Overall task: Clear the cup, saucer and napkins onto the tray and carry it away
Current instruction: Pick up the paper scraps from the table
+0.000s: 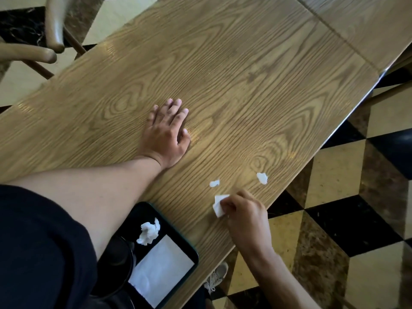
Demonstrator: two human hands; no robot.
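Note:
My left hand (166, 133) lies flat on the wooden table (245, 74), fingers spread, holding nothing. My right hand (242, 209) pinches a small folded white napkin (218, 205) near the table's near edge. Two small white napkin scraps (214, 183) (262, 178) lie on the wood just beyond it. A dark tray (189, 246) sits at the near edge under my left arm, holding a crumpled napkin (149, 231), a flat white napkin (161, 267) and a dark round shape (120, 259), perhaps the cup and saucer, partly hidden by my arm.
Two wooden chair arms (29, 52) stand at the far left beside the table. A second tabletop (367, 23) adjoins at the upper right. Checkered floor (334, 219) lies to the right, and my shoe (217, 275) shows below the table edge.

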